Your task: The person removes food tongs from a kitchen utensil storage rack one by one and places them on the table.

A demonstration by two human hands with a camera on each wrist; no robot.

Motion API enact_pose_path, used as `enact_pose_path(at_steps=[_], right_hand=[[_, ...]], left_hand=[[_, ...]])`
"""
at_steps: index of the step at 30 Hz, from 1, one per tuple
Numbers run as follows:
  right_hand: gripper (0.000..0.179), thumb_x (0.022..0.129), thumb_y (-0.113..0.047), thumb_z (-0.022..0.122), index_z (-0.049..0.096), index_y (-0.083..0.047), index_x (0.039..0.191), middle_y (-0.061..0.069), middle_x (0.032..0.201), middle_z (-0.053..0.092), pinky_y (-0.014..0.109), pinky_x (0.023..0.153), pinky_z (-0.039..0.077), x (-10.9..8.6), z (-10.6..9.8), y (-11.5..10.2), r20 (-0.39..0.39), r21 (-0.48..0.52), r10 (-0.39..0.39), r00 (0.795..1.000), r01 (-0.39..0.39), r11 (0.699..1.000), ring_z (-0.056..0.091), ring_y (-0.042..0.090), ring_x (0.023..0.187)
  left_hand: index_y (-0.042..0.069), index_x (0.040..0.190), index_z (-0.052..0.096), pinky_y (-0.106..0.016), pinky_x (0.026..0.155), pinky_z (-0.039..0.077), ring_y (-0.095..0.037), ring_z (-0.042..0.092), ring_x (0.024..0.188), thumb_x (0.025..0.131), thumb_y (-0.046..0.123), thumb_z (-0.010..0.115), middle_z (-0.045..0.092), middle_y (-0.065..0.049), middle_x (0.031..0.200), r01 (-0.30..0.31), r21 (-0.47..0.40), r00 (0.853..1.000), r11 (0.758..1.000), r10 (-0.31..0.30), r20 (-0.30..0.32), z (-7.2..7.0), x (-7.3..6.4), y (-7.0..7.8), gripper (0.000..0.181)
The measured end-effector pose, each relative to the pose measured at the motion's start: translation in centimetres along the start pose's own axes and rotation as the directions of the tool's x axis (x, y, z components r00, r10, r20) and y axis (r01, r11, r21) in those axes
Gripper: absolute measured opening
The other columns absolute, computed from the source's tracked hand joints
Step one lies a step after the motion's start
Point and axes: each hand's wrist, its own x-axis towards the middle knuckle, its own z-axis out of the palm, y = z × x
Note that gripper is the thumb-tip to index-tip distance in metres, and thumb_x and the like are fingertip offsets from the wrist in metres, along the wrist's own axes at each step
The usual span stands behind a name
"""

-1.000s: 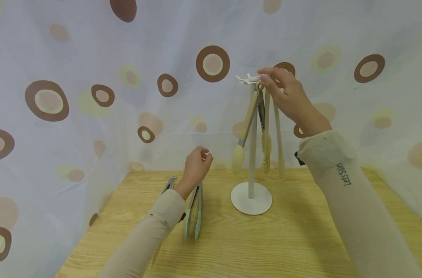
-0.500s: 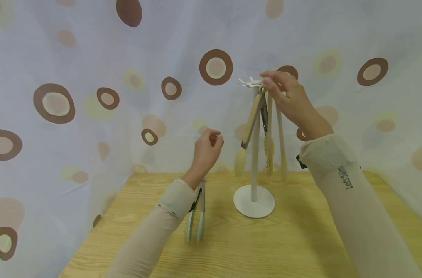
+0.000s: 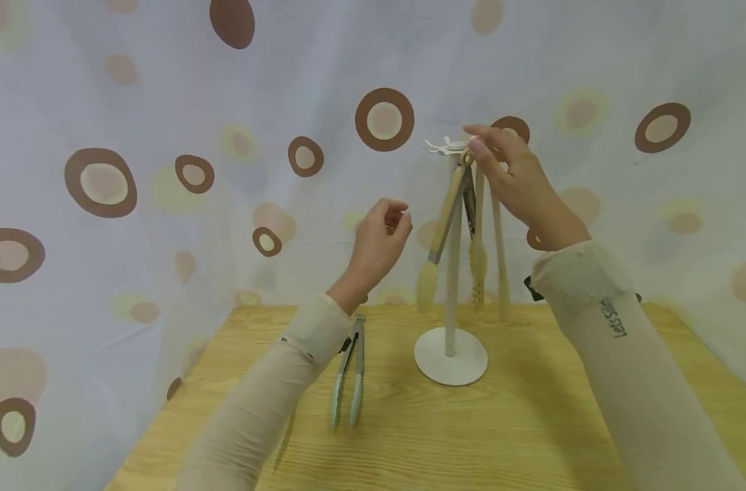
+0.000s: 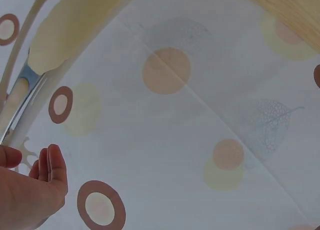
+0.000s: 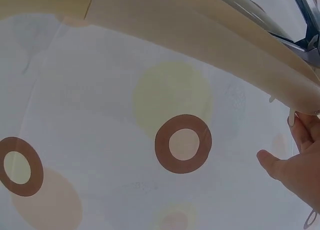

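Note:
In the head view, a white utensil stand (image 3: 451, 356) holds beige-handled tongs (image 3: 448, 218), a slotted beige utensil (image 3: 477, 286) and another long beige utensil (image 3: 502, 286). My right hand (image 3: 520, 181) is at the top, thumb and forefinger pinching the stand at its hooks, close by the tongs' hanging loop. In the right wrist view, fingertips meet a white hook (image 5: 292, 117) beside a wide beige handle (image 5: 210, 35). Left of the stand, my left hand (image 3: 379, 235) hovers with loosely curled fingers, holding nothing. Its wrist view shows the tongs' pale head (image 4: 70, 27) above that hand.
Mint-tipped tongs (image 3: 351, 372) lie on the wooden table (image 3: 434, 436), left of the stand's round base. Part of another slim item shows beside my left sleeve (image 3: 250, 416), which covers the rest. A curtain (image 3: 324, 61) with ringed spots hangs behind.
My left hand has risen and moved right, from over the table tongs to near the stand. My right hand stays at the hooks. The view has shifted slightly.

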Motion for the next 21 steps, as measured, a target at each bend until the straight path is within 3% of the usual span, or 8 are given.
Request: enact_pose_path(at_steps=[6,14,21], right_hand=[[0.046,0.103,-0.038,0.039,0.041,-0.026,0.147,0.011,0.142,0.038,0.061,0.099,0.031,-0.1,0.4,0.2,-0.022,0.032,-0.005,1.000,0.006,0.999,0.043,0.040,0.125],[0.046,0.102,-0.044,0.038,0.037,-0.035,0.148,0.003,0.149,0.035,0.061,0.101,0.029,-0.5,0.7,-0.2,-0.036,0.077,0.066,0.997,-0.063,0.995,0.037,0.034,0.131],[0.045,0.103,-0.030,0.042,0.039,-0.023,0.148,0.010,0.147,0.041,0.040,0.114,0.022,-0.5,0.6,-0.2,-0.060,0.128,-0.009,0.998,0.017,0.992,0.033,0.023,0.139]], left_hand=[[-0.004,0.115,0.058,-0.024,0.084,0.048,-0.024,0.061,0.092,0.098,0.008,0.053,0.061,-0.015,0.100,-0.094,-0.018,0.996,0.995,0.094,0.002,-0.6,1.0,0.8,0.021],[-0.007,0.114,0.056,-0.028,0.086,0.049,-0.026,0.060,0.094,0.097,0.005,0.054,0.059,-0.018,0.102,-0.184,-0.024,0.983,0.983,0.184,0.006,-1.0,2.1,1.3,0.021],[-0.009,0.113,0.056,-0.028,0.087,0.050,-0.026,0.061,0.096,0.095,0.003,0.053,0.058,-0.019,0.105,-0.233,-0.016,0.972,0.972,0.232,-0.035,-1.5,3.3,1.5,0.021]])
